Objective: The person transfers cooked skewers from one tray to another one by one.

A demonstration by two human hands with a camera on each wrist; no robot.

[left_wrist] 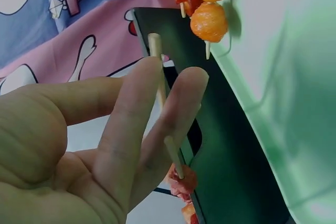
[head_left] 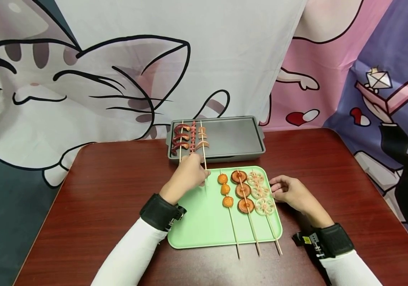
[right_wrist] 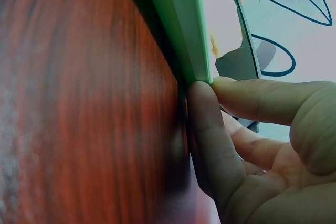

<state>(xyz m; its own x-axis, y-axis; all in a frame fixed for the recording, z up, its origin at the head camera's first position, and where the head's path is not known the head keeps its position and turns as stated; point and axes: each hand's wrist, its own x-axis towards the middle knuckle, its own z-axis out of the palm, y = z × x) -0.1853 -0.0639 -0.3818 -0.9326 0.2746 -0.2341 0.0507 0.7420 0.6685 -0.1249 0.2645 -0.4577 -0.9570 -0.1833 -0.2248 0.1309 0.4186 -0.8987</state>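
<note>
Just beyond our left hand [head_left: 188,170], the skewer with beige pieces [head_left: 202,135] reaches over the grey tray [head_left: 236,137], to the right of the skewer with dark red pieces [head_left: 181,137] and the skewer with small red pieces [head_left: 192,137]. Our left hand appears to pinch its bare stick [head_left: 204,159]; whether the beige pieces touch the tray, we cannot tell. Our right hand [head_left: 289,191] pinches the right rim of the green tray [head_left: 204,224], which lies between our hands on the surface [head_left: 100,198].

We judge the step in hand to be control of the beige skewer at the grey tray. For good handling:

1. We should pinch firmly enough that the round stick does not roll.
2. We should align it with its two neighbours; a crossed stick could snag them.
3. We should lower the pieces level before loosening the fingers.
4. Our right hand should steady the rim without lifting it.
</note>
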